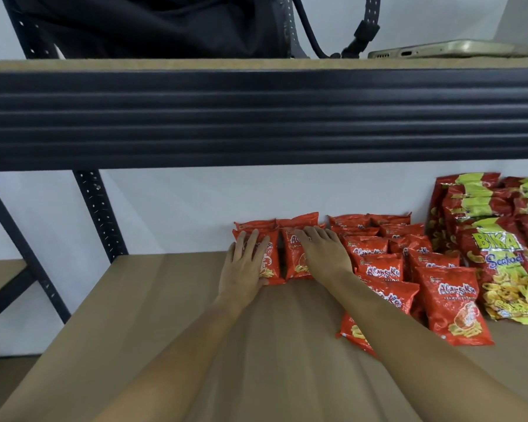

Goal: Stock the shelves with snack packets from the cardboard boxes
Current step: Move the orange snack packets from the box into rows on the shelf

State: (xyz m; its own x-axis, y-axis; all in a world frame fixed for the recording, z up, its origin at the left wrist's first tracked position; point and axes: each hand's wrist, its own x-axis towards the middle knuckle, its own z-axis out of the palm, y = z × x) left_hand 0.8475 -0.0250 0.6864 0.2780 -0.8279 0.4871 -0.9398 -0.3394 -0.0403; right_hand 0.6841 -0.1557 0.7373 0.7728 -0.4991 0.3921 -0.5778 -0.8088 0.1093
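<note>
Two small red snack packets lie side by side at the back of the brown shelf board [171, 315], against the white wall. My left hand [246, 263] rests flat with straight fingers on the left packet [272, 260]. My right hand [323, 251] lies flat on the right packet [296, 263]. More red packets peek out behind these two. To the right, several rows of the same red packets [448, 303] overlap toward the shelf's front. No cardboard box is in view.
Larger red and green seafood snack bags [500, 257] stand at the far right of the shelf. The dark steel beam [256, 117] of the upper shelf hangs overhead, carrying a black bag [153, 22] and a phone [451, 48]. A black upright post [101, 214] stands at the left.
</note>
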